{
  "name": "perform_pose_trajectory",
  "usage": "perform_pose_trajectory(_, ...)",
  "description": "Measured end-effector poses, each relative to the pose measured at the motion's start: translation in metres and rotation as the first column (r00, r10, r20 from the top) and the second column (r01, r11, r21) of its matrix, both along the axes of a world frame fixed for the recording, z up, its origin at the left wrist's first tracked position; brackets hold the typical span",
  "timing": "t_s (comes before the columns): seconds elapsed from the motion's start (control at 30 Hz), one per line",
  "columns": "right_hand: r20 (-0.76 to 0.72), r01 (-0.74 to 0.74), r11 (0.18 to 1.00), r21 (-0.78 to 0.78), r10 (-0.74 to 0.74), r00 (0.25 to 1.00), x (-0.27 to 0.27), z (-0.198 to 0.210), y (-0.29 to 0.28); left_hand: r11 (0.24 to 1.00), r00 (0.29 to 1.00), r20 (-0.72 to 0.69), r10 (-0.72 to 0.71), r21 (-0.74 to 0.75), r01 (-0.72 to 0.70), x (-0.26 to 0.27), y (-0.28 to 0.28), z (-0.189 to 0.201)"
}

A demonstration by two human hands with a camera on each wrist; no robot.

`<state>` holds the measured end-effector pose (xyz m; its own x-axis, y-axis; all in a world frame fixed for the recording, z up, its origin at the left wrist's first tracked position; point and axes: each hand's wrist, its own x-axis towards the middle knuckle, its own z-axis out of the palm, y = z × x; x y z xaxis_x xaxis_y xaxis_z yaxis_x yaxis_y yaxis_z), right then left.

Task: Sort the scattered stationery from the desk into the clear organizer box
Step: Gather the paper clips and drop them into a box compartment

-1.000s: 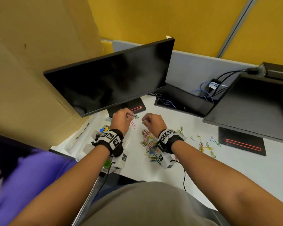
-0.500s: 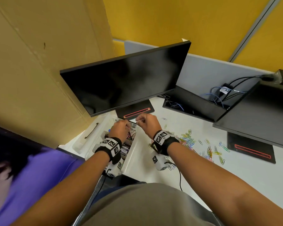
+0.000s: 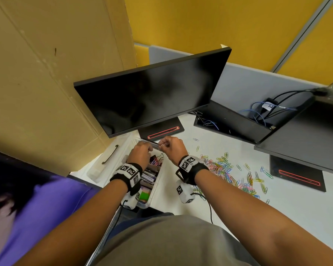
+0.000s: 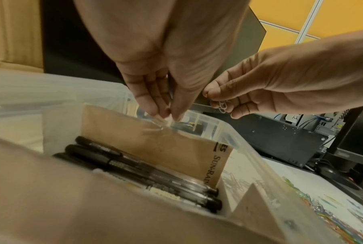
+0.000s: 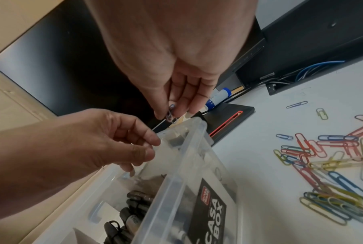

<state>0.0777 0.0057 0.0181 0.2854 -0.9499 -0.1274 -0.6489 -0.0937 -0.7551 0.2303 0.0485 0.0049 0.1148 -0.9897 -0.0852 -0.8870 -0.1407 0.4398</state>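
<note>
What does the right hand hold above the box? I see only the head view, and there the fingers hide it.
Observer: In the right wrist view, the right hand pinches a few paper clips, one of them blue, just above the far end of the clear organizer box.
Operator: And the left hand?
Observer: The left wrist view shows the left hand pinching a thin piece of clear plastic over the box. I cannot tell whether it is a bag or a lid.
Operator: Does anything lie near the monitor stand that I miss?
Observer: Yes, a white and blue marker lies close to the monitor stand.
</note>
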Motion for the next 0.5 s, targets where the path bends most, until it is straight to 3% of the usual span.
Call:
perform_pose_trajectory(0.2, -0.032, -0.026, 1.000, -0.002, 0.026, 0.999, 0.019, -0.006, 0.007, 0.997, 0.998, 0.024, 0.055, 0.048, -0.056, 0.006, 0.002, -0.005)
perform_pose_trajectory(0.5, -0.321, -0.213, 0.975, -0.070, 0.180, 0.930, 0.031, -0.019, 0.016, 0.992, 0.996, 0.030, 0.079, 0.098, -0.081, 0.010, 0.004, -0.010)
